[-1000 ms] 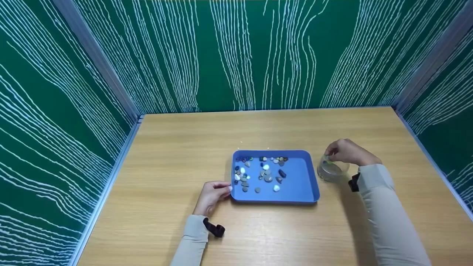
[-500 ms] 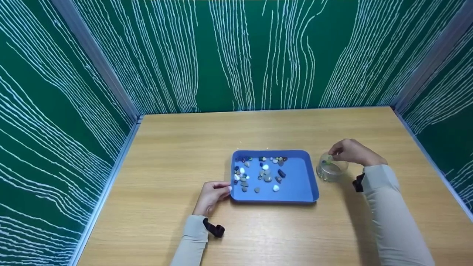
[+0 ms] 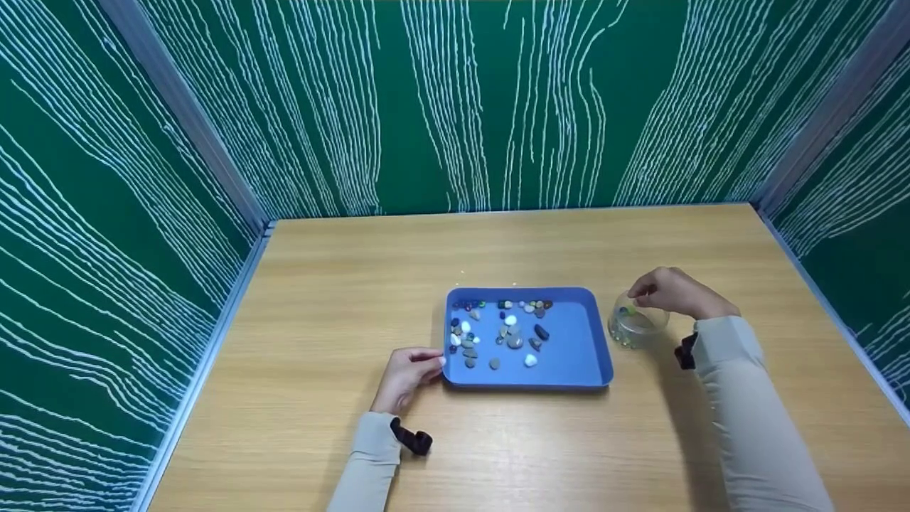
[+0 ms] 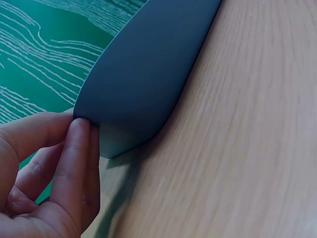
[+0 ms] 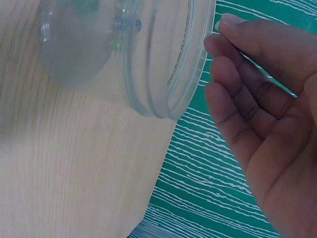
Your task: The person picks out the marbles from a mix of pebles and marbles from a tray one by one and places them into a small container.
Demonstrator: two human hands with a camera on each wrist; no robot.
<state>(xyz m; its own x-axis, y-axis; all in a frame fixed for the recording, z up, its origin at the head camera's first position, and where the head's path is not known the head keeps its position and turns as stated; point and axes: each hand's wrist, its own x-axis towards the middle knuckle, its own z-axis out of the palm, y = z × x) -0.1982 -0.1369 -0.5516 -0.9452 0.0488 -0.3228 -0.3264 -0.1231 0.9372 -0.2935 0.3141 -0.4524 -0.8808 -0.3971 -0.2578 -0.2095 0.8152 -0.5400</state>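
Note:
My left hand (image 3: 407, 380) pinches the front left rim of a shallow blue tray (image 3: 576, 355). In the left wrist view, the thumb and fingertips meet at a corner of the tray (image 4: 138, 69). Several marbles and pebbles (image 3: 515, 342) lie scattered in the tray, mostly on its left and centre. Right of it stands a clear round jar (image 3: 638, 333) with a few glassy greenish things and a bluish one (image 5: 138, 24) inside. My right hand (image 3: 672, 291) hangs at the jar's rim, its fingers loosely bent. No thing is plainly seen between its fingertips.
The tray and jar stand on a wooden table (image 3: 341, 284). Tiny pale specks lie behind the tray. Green walls (image 3: 398, 107) with wavy white lines surround the table's back and sides, with metal posts (image 3: 192, 107) at the corners.
My right hand shifted slightly right and up, then a little back left over the jar. My left hand keeps its place on the tray.

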